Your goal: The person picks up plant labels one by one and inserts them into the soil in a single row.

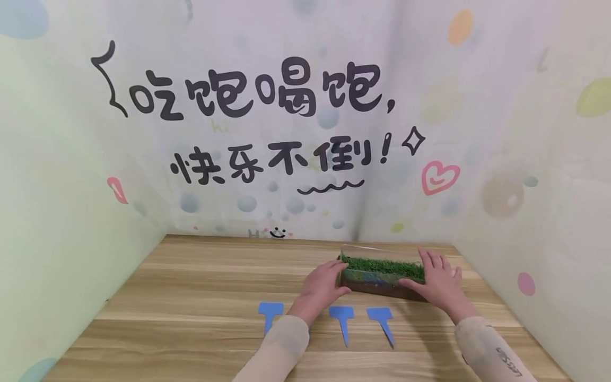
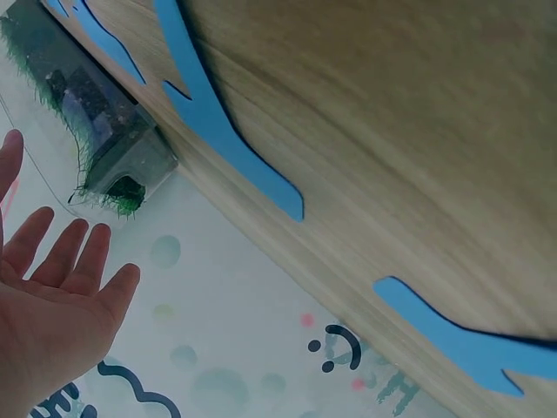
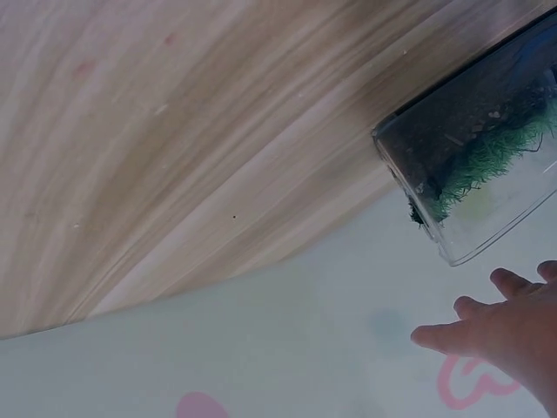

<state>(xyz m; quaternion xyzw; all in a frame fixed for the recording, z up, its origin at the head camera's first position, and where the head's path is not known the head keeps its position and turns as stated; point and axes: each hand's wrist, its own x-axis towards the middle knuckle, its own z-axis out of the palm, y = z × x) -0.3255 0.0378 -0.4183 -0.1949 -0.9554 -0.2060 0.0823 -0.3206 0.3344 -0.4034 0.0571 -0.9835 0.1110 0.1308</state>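
Observation:
A clear rectangular container [image 1: 367, 287] with dark soil-like filling and green grass [image 1: 382, 266] on top sits at the table's back right. My left hand [image 1: 322, 286] is at its left end, fingers spread toward the corner. At its right end is my right hand [image 1: 441, 281], overlapping that end in the head view, thumb along the front. In the left wrist view, the left fingers [image 2: 91, 252] extend loosely near the container [image 2: 130, 161]. The right wrist view has the right fingers [image 3: 444, 338] stretched out below the container's rim.
Flat blue T-shaped tags lie in a row in front of the container, among them a left one [image 1: 271, 309], a middle one [image 1: 341, 314] and a right one [image 1: 381, 314]. The wooden table [image 1: 200, 276] meets printed wall sheets [image 1: 286, 212] at the back and sides.

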